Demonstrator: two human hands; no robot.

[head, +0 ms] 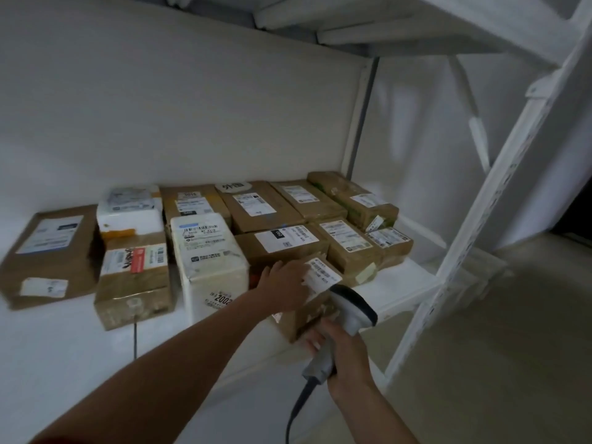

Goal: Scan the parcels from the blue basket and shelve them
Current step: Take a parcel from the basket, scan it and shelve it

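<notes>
At the front edge of the white shelf (64, 347), the right hand (344, 357) grips a handheld scanner (349, 310) beside the near end of a small brown parcel (309, 315). The parcel's long axis points inward. The left hand (282, 283) rests straight-fingered on its top, nearer the shelved parcels (288, 243).

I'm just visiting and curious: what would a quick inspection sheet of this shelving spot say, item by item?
Surface: white shelf board, parcels across its back half.
Job's things: small brown parcel at the shelf's front edge; scanner right beside it; shelved parcels in rows behind; the blue basket is not in view.
Clutter: nothing seen.
Grips: left hand rests flat on the small brown parcel's label; right hand grips the scanner's handle.
Cables: scanner cable hangs down from the handle.
Surroundings: white back wall, upper shelf, white upright post, pale floor.
</notes>
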